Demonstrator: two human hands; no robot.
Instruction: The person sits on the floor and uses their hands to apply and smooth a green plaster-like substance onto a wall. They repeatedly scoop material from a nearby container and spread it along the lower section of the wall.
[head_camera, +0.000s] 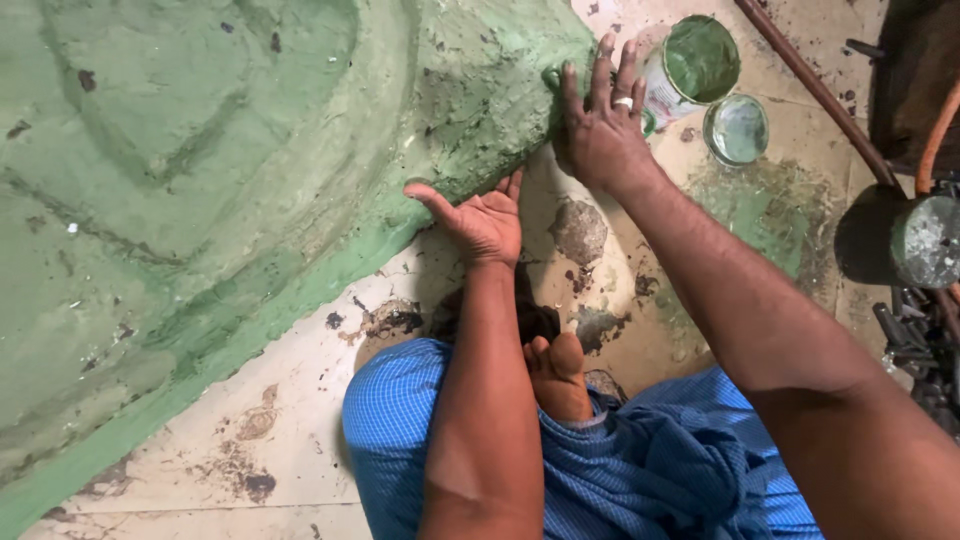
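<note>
You are pressing your right hand (598, 125), fingers spread flat and gripping nothing, onto the edge of the large green plastered mound (230, 170). Your left hand (485, 220) is lying open, palm up, just below that edge, thumb touching the green surface, holding nothing. Just beyond your right fingertips, an open tin of green paint (690, 68) is standing on the stained floor (300, 440), its round lid (736, 129) lying beside it.
</note>
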